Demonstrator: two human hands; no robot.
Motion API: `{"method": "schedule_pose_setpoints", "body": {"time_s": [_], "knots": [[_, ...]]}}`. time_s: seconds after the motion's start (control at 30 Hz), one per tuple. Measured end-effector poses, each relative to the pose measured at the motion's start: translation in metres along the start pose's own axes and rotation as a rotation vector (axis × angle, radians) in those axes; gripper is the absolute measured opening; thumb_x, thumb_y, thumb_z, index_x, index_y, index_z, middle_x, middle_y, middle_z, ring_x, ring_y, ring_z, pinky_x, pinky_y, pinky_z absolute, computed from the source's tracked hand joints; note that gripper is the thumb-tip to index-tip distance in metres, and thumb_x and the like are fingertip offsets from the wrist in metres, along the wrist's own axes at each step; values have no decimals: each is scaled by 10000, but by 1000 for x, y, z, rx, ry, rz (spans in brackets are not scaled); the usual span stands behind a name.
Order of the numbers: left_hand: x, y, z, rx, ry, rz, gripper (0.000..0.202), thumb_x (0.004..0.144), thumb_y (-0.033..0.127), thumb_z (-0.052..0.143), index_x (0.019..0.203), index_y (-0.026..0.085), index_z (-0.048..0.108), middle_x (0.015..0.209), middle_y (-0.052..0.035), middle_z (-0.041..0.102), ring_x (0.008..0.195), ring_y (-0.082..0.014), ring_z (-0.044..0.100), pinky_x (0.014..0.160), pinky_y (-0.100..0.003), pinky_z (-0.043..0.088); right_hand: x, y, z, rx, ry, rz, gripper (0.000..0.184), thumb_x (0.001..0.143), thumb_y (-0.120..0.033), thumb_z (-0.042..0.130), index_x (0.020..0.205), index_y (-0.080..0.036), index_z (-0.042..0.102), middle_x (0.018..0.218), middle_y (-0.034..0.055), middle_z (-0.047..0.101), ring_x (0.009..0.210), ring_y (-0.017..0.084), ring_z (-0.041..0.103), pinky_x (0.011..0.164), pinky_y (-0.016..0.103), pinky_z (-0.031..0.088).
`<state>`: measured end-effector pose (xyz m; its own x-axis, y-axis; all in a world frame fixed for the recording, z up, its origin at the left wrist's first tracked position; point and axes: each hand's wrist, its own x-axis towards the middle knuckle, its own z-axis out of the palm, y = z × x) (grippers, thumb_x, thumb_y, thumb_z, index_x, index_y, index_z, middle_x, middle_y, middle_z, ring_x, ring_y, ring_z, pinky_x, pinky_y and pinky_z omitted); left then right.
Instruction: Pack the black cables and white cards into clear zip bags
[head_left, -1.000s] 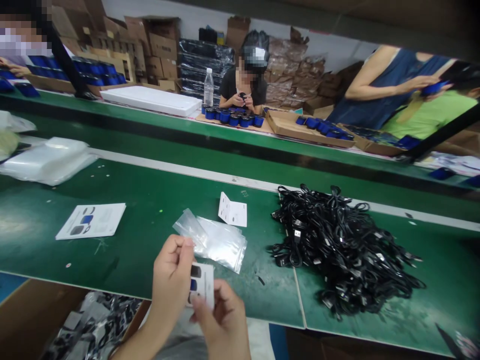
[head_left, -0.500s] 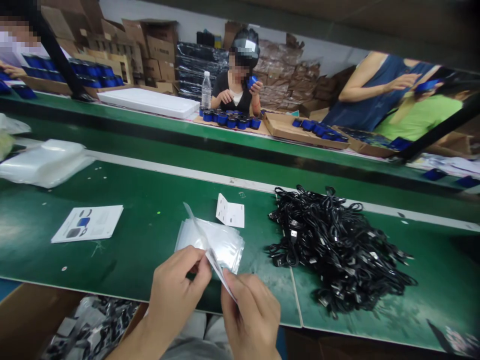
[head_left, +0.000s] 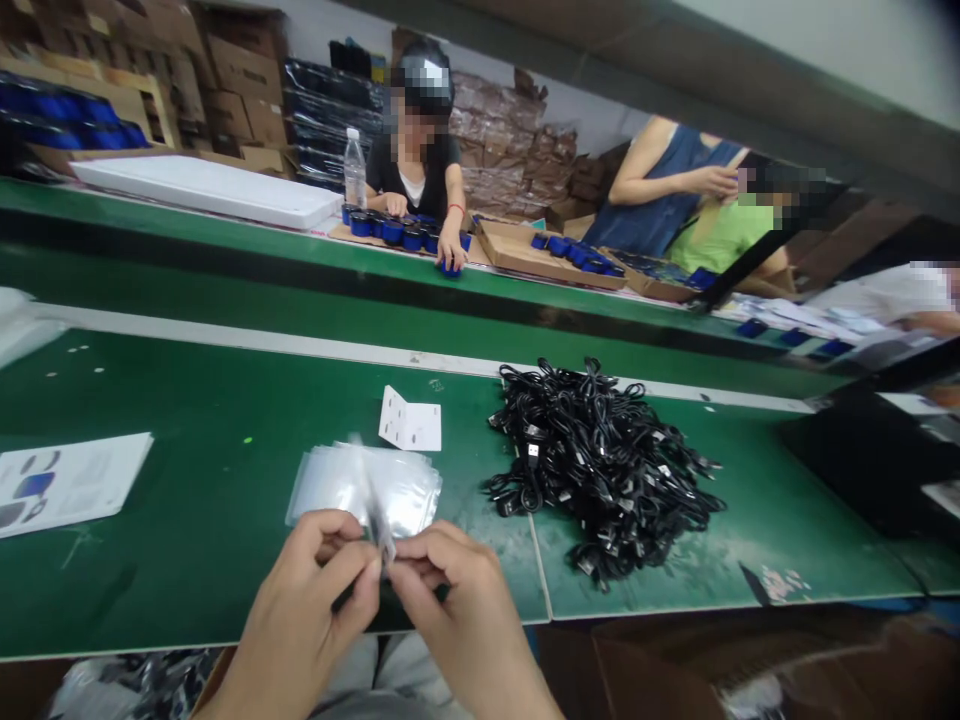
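Observation:
Both my hands meet in front of me above the near edge of the green table. My left hand (head_left: 319, 585) is closed, its thumb and fingers pinching a clear plastic bag (head_left: 373, 505) held edge-on and blurred. My right hand (head_left: 454, 590) pinches the same bag at its near end, fingertips almost touching those of my left. A whitish strip shows there; whether paper lies inside is hard to make out. Just beyond, a pile of flat clear bags (head_left: 412, 490) lies on the table. Behind that pile, a folded white leaflet (head_left: 421, 425) stands partly open.
Right of the bags lies a tangled heap of black USB cables (head_left: 600, 470). Printed leaflets (head_left: 82, 485) lie at left. Below the table edge, a box holds bagged items (head_left: 142, 685). Across the raised green ledge (head_left: 300, 255), co-workers handle blue-and-black items (head_left: 390, 232).
My view has swung right, so things shift left. My hands have come closer together, and the white paper held by my right hand shows much less. A co-worker's hand has lowered to the ledge.

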<state>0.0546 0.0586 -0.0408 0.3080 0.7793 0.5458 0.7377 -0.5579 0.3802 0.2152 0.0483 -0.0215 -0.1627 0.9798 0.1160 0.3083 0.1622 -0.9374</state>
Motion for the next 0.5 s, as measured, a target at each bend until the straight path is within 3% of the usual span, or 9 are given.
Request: {"method": "schedule_pose_setpoints", "body": {"time_s": [0.13, 0.2, 0.23, 0.37, 0.5], "knots": [[-8, 11, 3, -140, -28, -76, 168, 861, 170, 449, 785, 221, 590, 989, -15, 449, 700, -80, 577, 656, -177, 483, 9, 14, 15, -72, 206, 84, 114, 713, -65, 601, 702, -170, 559, 659, -39, 514, 545, 97, 514, 522, 200, 402], [-10, 16, 5, -191, -59, -119, 195, 867, 170, 422, 751, 218, 571, 987, -14, 460, 687, -77, 573, 674, -185, 482, 13, 17, 15, -46, 211, 162, 195, 668, -39, 617, 765, -178, 520, 631, -64, 483, 523, 93, 498, 496, 190, 389], [-9, 17, 5, -197, -81, -130, 201, 868, 172, 414, 738, 216, 561, 976, -14, 473, 692, -82, 577, 678, -188, 482, 15, 17, 11, -48, 152, 169, 225, 672, -34, 615, 818, -179, 525, 634, -68, 489, 529, 95, 504, 498, 187, 394], [-2, 12, 7, -160, -169, -113, 214, 872, 178, 395, 731, 215, 552, 895, -17, 538, 720, -108, 611, 638, -174, 488, 19, 7, -29, -310, -180, -3, 237, 786, -95, 606, 993, -209, 593, 873, -10, 595, 703, 113, 582, 638, 203, 465], [8, 8, 8, -136, -205, -107, 280, 888, 204, 360, 667, 209, 532, 842, -18, 579, 668, -110, 634, 611, -173, 503, 31, 6, -71, -848, -13, -8, 289, 819, 5, 510, 1047, -133, 622, 1052, 140, 588, 947, 239, 556, 816, 371, 466]]}}
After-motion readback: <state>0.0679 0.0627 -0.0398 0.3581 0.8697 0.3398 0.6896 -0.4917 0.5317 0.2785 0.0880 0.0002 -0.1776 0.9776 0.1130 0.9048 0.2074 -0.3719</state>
